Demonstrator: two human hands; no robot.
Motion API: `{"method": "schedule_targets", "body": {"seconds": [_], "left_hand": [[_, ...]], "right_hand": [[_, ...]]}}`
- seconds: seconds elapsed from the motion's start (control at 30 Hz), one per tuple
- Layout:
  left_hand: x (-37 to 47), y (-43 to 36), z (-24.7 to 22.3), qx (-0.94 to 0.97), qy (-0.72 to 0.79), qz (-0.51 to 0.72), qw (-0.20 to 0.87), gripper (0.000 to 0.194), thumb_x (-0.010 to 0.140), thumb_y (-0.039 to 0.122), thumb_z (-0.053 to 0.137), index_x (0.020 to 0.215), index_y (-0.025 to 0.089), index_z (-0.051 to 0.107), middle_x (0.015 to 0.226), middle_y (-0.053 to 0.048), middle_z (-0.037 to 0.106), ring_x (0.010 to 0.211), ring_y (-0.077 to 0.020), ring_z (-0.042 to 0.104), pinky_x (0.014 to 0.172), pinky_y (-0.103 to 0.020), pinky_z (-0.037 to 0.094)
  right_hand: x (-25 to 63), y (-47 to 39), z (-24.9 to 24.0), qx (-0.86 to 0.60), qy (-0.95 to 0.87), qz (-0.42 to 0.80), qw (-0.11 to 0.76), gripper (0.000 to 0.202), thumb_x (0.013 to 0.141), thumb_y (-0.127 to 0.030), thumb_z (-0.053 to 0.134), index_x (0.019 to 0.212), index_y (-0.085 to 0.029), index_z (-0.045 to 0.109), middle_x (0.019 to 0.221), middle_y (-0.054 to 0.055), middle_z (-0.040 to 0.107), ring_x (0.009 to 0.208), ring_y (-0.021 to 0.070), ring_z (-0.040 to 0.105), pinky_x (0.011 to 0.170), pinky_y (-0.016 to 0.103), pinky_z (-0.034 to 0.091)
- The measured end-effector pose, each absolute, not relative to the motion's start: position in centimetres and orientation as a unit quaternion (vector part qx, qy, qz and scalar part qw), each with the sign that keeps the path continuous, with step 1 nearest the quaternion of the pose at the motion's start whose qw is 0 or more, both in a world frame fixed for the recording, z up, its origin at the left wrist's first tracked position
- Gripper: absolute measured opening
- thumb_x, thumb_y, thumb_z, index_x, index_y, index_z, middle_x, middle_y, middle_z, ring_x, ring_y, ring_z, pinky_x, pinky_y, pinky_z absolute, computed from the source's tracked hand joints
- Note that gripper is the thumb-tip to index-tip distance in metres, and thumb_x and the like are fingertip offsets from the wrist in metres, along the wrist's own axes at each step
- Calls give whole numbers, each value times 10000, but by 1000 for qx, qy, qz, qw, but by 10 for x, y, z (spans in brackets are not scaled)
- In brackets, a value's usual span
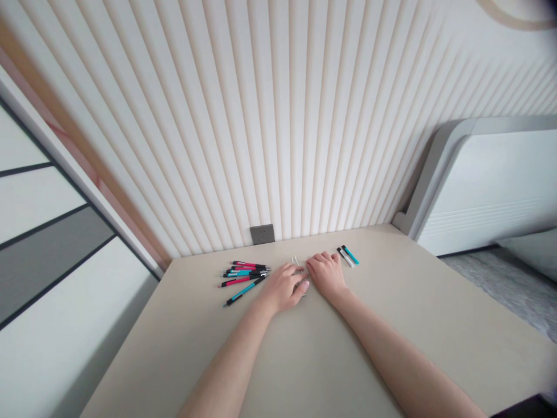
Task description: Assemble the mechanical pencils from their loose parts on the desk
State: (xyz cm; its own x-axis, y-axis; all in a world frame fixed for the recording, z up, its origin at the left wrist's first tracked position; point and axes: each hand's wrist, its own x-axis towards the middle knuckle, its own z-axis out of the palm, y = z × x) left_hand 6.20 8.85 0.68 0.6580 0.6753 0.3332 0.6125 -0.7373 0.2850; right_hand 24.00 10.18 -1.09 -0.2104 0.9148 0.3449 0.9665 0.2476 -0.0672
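My left hand [286, 288] rests on the table palm inward, its thumb and fingers apart. Small thin greyish pieces lie between and beside those fingers, too small to make out. Beside it my right hand [326, 274] lies palm down, its fingers lowered on the tabletop and its thumb hidden. Thin white sticks [295, 260] show just beyond the gap between both hands. Left of my left hand, several red and blue mechanical pencils [246, 276] with black parts lie loosely fanned, their tips close to that hand. Two slim cases, one white [347, 257] and one blue [350, 254], lie past my right hand.
The beige table [296, 360] meets a ribbed white wall [278, 116] at its back edge. A dark socket plate [262, 234] sits low on that wall. To the right stands a bed with a pale headboard [491, 180]; a striped panel [56, 232] rises at the left.
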Motion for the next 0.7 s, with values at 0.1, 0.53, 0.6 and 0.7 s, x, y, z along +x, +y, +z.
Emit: {"method": "schedule_targets", "body": {"seconds": [0.1,0.53,0.6,0.7], "left_hand": [[61,87,7,904,364,211,77,381,976,389,393,1130,195,682,1161,-98,637,1135,-258,537,1006,-409,431],[59,74,12,879,405,248,46,386,997,342,336,1201,184,623,1167,-117,609,1109,-257,550,991,-433,428],[57,68,11,880,407,241,38,384,987,368,366,1235,201,607,1221,-120,588,1138,-271,540,1000,-449,422],[54,61,9,885,406,223,38,403,972,409,406,1300,236,564,1289,-115,557,1182,-284,521,1018,-462,414]], "right_hand": [[241,102,-11,-602,-777,-79,168,296,988,-285,431,881,-235,702,923,63,696,958,211,525,812,371,217],[247,87,-4,-606,-768,-69,198,242,966,-266,467,1071,-277,685,1062,54,682,1020,209,527,874,360,236],[248,87,-5,-604,-770,-65,194,240,953,-243,484,1073,-277,689,1074,53,681,1024,208,527,878,360,240],[247,88,-7,-605,-772,-61,186,247,943,-223,491,1081,-273,689,1068,58,682,1022,212,528,874,363,246]]}}
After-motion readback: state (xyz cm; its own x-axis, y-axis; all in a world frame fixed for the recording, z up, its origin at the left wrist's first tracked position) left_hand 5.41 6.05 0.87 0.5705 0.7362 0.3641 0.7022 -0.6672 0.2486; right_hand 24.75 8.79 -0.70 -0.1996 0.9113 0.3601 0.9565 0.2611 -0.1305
